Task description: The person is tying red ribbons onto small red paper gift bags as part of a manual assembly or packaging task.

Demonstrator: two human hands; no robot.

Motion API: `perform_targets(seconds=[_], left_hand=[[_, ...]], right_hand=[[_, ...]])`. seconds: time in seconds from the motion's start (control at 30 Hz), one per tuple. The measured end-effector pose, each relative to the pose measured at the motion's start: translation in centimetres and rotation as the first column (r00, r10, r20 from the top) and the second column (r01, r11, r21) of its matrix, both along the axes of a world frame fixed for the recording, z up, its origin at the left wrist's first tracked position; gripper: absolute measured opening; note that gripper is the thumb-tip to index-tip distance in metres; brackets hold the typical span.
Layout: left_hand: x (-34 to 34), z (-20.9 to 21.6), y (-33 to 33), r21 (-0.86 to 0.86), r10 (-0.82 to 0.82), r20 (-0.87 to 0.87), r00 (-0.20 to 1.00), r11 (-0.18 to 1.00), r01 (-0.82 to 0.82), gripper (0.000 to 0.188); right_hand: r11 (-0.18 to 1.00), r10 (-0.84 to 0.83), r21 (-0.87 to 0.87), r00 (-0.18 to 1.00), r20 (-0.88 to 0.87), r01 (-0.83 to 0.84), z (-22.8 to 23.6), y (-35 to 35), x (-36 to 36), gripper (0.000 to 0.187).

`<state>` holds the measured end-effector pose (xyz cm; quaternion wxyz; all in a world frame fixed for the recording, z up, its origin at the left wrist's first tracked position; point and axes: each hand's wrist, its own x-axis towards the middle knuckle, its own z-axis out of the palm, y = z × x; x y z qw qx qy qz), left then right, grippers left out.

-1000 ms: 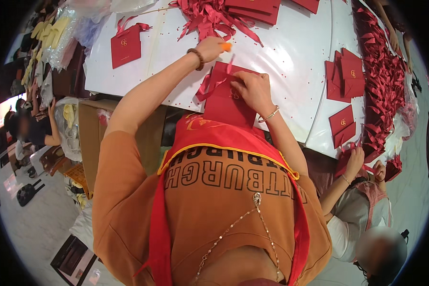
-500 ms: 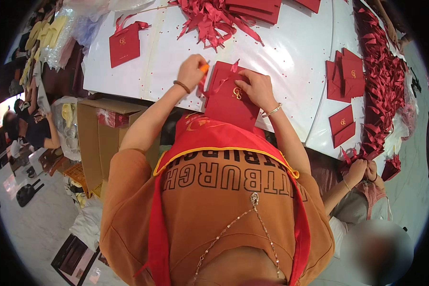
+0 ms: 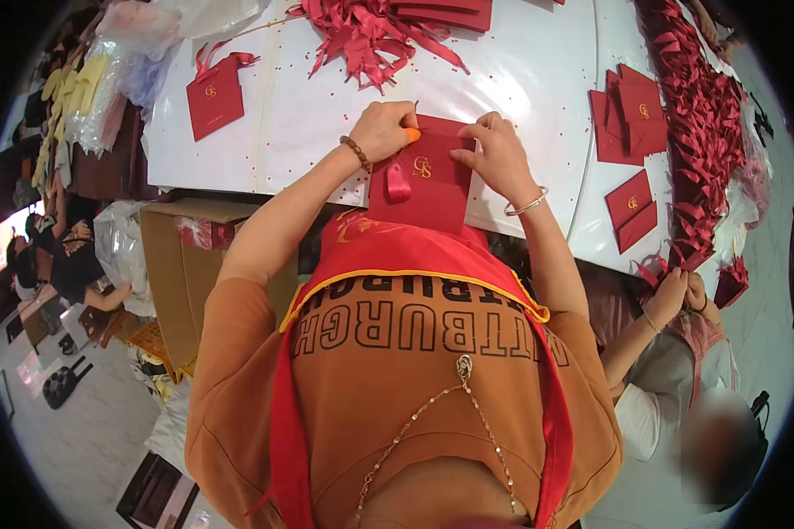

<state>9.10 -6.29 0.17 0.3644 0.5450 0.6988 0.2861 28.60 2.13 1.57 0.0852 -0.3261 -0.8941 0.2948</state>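
Note:
A dark red paper gift bag (image 3: 428, 194) with gold lettering lies before me at the table's near edge, its lower end against my red apron. My left hand (image 3: 384, 134), with an orange cover on the thumb, is closed in a pinch at the bag's upper left corner. Below that hand, a red ribbon loop (image 3: 399, 182) hangs over the bag's front. At the upper right edge, my right hand (image 3: 501, 157) grips the bag, thumb on its face and fingers bent around the border.
Another ribboned bag (image 3: 214, 104) lies at left. A ribbon heap (image 3: 357, 40) is beyond my hands. Flat bags (image 3: 631, 115) lie at right beside a long row of ribboned bags (image 3: 697, 132). A cardboard box (image 3: 172, 273) stands at lower left; a co-worker's hands (image 3: 679, 295) work at right.
My left hand has moved right and up to the bag's top corner. The ribbon now hangs down the front. My right hand has shifted from the bag's face to its edge.

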Motion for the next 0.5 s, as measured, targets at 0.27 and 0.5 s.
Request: perform_targets(seconds=[0.27, 0.5], left_hand=[[2.1, 1.5, -0.1, 0.083, 0.012, 0.245, 0.969, 0.996, -0.033, 0.007], [3.7, 0.4, -0.9, 0.019, 0.0, 0.04, 0.999, 1.0, 0.0, 0.008]], right_hand=[[0.872, -0.148, -0.47, 0.989, 0.008, 0.135, -2.1, -0.1, 0.2, 0.026], [0.74, -0.223, -0.652, 0.975, -0.007, 0.165, -1.8, -0.3, 0.1, 0.025]])
